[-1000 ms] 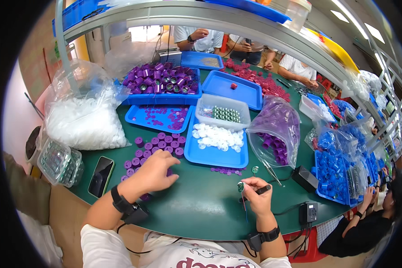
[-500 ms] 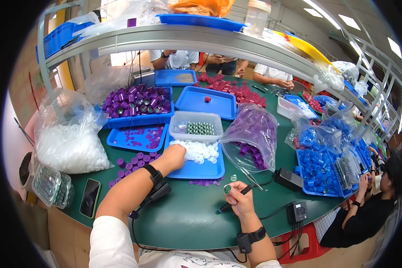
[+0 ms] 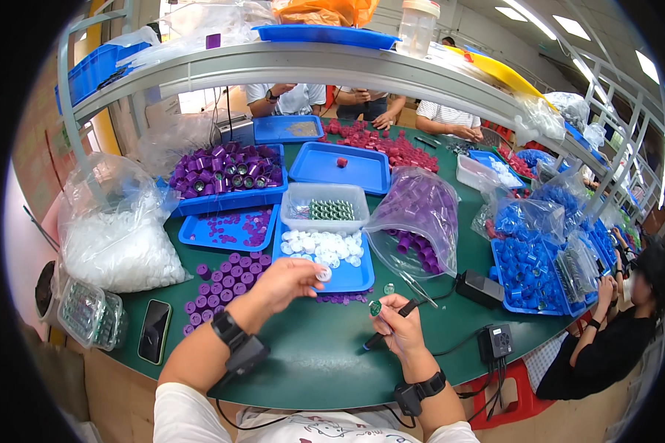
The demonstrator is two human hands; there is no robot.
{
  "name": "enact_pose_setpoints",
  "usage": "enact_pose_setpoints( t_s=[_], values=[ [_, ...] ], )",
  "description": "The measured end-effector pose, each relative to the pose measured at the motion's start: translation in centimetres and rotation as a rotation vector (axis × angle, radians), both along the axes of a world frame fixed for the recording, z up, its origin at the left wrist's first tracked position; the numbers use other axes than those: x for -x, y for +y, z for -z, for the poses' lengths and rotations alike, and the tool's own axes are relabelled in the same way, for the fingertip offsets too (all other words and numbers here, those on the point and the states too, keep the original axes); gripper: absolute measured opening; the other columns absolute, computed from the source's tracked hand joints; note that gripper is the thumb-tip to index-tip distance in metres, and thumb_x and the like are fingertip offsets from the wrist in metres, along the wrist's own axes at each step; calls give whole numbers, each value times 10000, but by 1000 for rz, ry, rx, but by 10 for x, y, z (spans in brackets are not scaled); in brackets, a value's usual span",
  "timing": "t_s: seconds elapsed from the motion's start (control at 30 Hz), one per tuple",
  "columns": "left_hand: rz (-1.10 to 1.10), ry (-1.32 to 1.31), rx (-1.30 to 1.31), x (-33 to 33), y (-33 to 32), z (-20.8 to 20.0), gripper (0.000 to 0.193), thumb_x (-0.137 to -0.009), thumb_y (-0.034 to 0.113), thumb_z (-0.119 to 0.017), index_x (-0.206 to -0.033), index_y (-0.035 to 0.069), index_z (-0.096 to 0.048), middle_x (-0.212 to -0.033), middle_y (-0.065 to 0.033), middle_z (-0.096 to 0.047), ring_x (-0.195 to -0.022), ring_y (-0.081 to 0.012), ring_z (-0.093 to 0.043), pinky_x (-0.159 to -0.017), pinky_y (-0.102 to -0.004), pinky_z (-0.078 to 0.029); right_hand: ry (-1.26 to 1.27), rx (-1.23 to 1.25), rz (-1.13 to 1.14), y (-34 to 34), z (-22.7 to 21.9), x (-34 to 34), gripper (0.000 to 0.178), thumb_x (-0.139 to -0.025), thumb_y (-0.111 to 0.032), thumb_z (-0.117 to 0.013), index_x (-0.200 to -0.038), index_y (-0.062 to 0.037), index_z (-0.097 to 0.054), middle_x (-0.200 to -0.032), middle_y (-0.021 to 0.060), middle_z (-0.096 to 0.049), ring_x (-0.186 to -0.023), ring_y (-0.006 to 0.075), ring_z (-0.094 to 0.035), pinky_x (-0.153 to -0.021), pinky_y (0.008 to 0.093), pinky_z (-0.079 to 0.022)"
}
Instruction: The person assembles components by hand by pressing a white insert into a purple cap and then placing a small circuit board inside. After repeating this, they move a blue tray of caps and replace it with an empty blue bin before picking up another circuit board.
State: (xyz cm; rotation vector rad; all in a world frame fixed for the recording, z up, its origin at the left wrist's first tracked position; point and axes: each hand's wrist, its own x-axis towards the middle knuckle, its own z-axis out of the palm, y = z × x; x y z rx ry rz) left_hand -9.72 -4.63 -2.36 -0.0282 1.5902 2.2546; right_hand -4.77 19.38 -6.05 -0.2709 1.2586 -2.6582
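right hand (image 3: 403,332) partly hides a black pen-like tool (image 3: 374,341).

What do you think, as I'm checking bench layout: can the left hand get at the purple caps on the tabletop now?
Probably yes: nothing covers the purple caps beside the left hand, though the white disc it holds may need setting down first.

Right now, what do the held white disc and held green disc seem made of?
White disc in left hand: probably plastic, smooth-looking; milky white. Green disc in right hand: possibly circuit board, slightly shiny; green face with pale spots, too small to confirm.
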Motion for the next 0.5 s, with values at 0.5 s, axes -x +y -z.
enact_pose_setpoints(
  t_s=[0.5],
  values=[
    [79, 154, -108, -48, 21, 14, 157, -818, 143, -667, -835, -8, -628, -801, -92, -662, -686, -112, -625, -574, -222, -514, 482, -712, 320, -33, -35, -21, 31, -777, 11, -655, -781, 11, -625, -661, -29, -552, -498, -12, -402, -435, 170, -280]
  ],
)
